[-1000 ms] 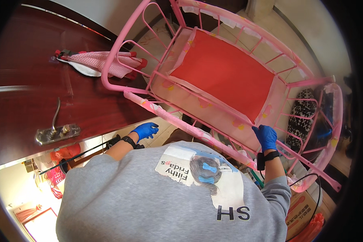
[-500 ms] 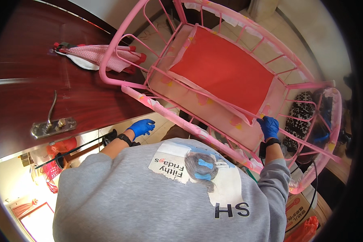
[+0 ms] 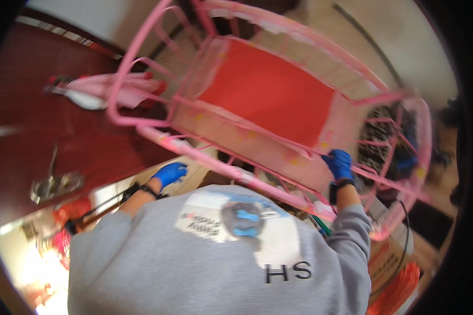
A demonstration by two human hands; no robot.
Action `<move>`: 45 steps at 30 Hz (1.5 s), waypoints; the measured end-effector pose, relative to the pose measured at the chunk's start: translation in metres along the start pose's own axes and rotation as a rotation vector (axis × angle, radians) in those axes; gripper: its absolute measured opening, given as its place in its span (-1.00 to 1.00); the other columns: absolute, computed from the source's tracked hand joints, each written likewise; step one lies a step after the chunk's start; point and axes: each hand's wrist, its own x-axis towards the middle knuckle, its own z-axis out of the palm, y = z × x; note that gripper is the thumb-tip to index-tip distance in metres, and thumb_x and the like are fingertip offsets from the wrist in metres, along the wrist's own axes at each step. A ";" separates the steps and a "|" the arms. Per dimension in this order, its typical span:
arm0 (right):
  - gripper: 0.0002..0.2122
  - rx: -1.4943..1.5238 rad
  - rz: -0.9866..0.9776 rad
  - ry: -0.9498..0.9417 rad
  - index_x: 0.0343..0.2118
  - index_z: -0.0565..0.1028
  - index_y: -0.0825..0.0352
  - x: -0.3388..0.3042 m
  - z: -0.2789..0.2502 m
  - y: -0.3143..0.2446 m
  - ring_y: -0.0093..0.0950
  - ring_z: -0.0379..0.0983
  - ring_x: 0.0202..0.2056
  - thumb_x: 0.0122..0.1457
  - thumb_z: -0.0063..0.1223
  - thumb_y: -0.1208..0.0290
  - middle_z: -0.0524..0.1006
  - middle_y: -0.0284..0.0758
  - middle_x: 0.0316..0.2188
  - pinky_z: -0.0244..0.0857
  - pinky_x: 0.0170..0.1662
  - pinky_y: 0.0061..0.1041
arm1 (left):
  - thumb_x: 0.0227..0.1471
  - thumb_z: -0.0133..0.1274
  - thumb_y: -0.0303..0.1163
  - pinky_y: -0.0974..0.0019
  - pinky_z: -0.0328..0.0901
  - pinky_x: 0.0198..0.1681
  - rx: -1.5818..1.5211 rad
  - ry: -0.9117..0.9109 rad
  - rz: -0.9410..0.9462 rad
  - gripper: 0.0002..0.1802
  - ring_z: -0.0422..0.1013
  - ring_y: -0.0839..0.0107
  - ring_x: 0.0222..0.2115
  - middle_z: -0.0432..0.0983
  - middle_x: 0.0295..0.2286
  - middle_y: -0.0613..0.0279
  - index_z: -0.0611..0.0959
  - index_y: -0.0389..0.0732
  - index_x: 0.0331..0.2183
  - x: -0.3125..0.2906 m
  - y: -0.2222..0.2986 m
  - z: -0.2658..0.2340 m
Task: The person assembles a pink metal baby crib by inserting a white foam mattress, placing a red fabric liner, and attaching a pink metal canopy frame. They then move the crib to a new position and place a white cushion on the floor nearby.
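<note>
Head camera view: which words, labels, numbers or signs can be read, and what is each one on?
Grey sweatshirt: two large dark letters, legible, though I don't copy lettering out.
White-and-blue patch on the sweatshirt: small dark lettering, upside down and blurred.
Cardboard box, lower right: dark printing, too blurred to read.
I can make out no other text.

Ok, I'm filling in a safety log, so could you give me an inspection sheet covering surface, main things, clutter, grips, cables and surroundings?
Surface: crib base, a red sheet lying over part of it
Main things: pink crib with barred sides; details blurred
Clutter: cardboard box and red plastic bag, lower right
Grips: right grip closed around a thin pink rail; left grip open, holding nothing; both gloved in blue
Cables: black cable near the box
Surroundings: dark red door, left; pale tiled floor
</note>
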 end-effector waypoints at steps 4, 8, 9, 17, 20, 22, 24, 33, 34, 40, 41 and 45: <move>-0.62 -0.088 0.068 -0.020 -0.57 0.59 0.23 -0.001 0.008 0.001 -0.19 0.49 -0.43 -0.07 0.06 -0.05 0.53 -0.15 -0.55 0.33 -0.32 -0.25 | 0.09 -0.06 -0.23 0.36 0.35 -0.38 -0.087 -0.020 -0.024 -0.49 0.44 0.40 -0.43 0.49 -0.30 0.19 0.35 -0.26 0.04 0.006 0.004 0.001; -0.55 -0.111 0.103 -0.137 -0.52 0.59 0.20 -0.011 0.011 -0.011 -0.23 0.50 -0.43 -0.03 -0.03 -0.16 0.55 -0.22 -0.56 0.33 -0.35 -0.27 | 0.06 -0.01 -0.26 0.37 0.33 -0.43 0.008 0.009 -0.015 -0.50 0.47 0.38 -0.50 0.52 -0.33 0.15 0.37 -0.22 0.02 0.006 0.005 0.001; -0.54 -0.096 0.090 -0.147 -0.50 0.59 0.20 -0.016 0.013 -0.015 -0.23 0.50 -0.43 -0.03 -0.03 -0.17 0.55 -0.24 -0.55 0.33 -0.36 -0.27 | 0.07 -0.01 -0.26 0.36 0.34 -0.43 0.020 0.014 -0.010 -0.51 0.47 0.38 -0.49 0.52 -0.32 0.13 0.37 -0.23 0.03 0.005 0.004 0.000; -0.62 -0.070 0.055 -0.031 -0.54 0.58 0.15 -0.033 0.022 -0.016 -0.25 0.49 -0.45 -0.03 0.03 -0.11 0.54 -0.25 -0.58 0.32 -0.38 -0.27 | 0.09 -0.02 -0.27 0.36 0.34 -0.42 0.052 -0.023 0.011 -0.52 0.46 0.37 -0.49 0.52 -0.32 0.11 0.36 -0.24 0.03 0.009 0.002 -0.002; -0.61 -0.076 0.077 -0.108 -0.51 0.59 0.16 -0.034 0.021 -0.019 -0.24 0.49 -0.44 -0.02 0.01 -0.10 0.54 -0.23 -0.57 0.33 -0.37 -0.28 | 0.09 -0.02 -0.27 0.38 0.33 -0.43 -0.004 -0.010 -0.010 -0.53 0.47 0.38 -0.49 0.51 -0.32 0.13 0.36 -0.24 0.02 0.005 0.014 0.002; -0.61 -0.063 0.084 -0.120 -0.50 0.59 0.17 -0.036 0.020 -0.022 -0.25 0.50 -0.44 -0.01 0.00 -0.10 0.54 -0.23 -0.56 0.34 -0.36 -0.27 | 0.09 -0.03 -0.28 0.37 0.32 -0.34 -0.035 -0.018 -0.011 -0.52 0.46 0.36 -0.40 0.50 -0.29 0.09 0.37 -0.28 0.02 0.002 0.024 0.005; -0.62 -0.062 0.103 -0.155 -0.49 0.59 0.17 -0.038 0.019 -0.023 -0.25 0.51 -0.43 -0.01 -0.01 -0.09 0.55 -0.23 -0.55 0.34 -0.36 -0.26 | 0.09 -0.06 -0.30 0.33 0.31 -0.14 -0.041 -0.031 -0.014 -0.50 0.44 0.32 -0.21 0.48 -0.22 0.00 0.37 -0.36 0.02 -0.001 0.030 0.008; -0.71 0.032 -0.002 -0.022 -0.54 0.56 0.16 -0.047 0.025 -0.010 -0.23 0.47 -0.41 -0.20 0.22 0.04 0.53 -0.23 -0.54 0.32 -0.32 -0.27 | 0.05 0.00 -0.22 0.40 0.34 -0.34 -0.081 -0.025 -0.076 -0.45 0.45 0.41 -0.39 0.47 -0.28 0.16 0.34 -0.25 0.05 -0.003 0.007 0.005; -0.77 0.051 -0.035 0.039 -0.55 0.55 0.15 -0.049 0.025 -0.008 -0.23 0.47 -0.42 -0.27 0.28 0.16 0.53 -0.24 -0.54 0.32 -0.33 -0.27 | 0.06 0.00 -0.19 0.43 0.33 -0.37 -0.089 -0.014 -0.080 -0.45 0.45 0.42 -0.44 0.48 -0.28 0.17 0.36 -0.22 0.05 -0.005 0.003 0.004; -0.81 -0.145 0.075 0.024 -0.59 0.54 0.17 -0.054 0.004 0.011 -0.21 0.46 -0.48 -0.26 0.23 0.20 0.51 -0.22 -0.59 0.32 -0.37 -0.27 | 0.08 -0.03 -0.19 0.43 0.32 -0.41 0.004 0.044 -0.078 -0.50 0.47 0.46 -0.44 0.51 -0.30 0.21 0.39 -0.15 0.04 -0.010 -0.001 0.005; -0.81 -0.143 0.048 0.033 -0.60 0.54 0.18 -0.053 -0.003 0.009 -0.21 0.46 -0.48 -0.24 0.23 0.20 0.51 -0.21 -0.60 0.32 -0.39 -0.28 | 0.08 -0.03 -0.20 0.43 0.32 -0.40 -0.005 0.046 -0.088 -0.51 0.47 0.46 -0.44 0.51 -0.29 0.22 0.39 -0.15 0.04 -0.010 -0.001 0.006; -0.80 -0.124 -0.134 0.176 -0.65 0.51 0.19 -0.040 -0.038 -0.010 -0.22 0.44 -0.51 -0.23 0.22 0.20 0.48 -0.21 -0.63 0.29 -0.43 -0.26 | 0.08 -0.02 -0.20 0.42 0.32 -0.39 0.024 0.045 -0.066 -0.50 0.47 0.45 -0.42 0.51 -0.27 0.24 0.39 -0.13 0.05 -0.012 -0.001 0.014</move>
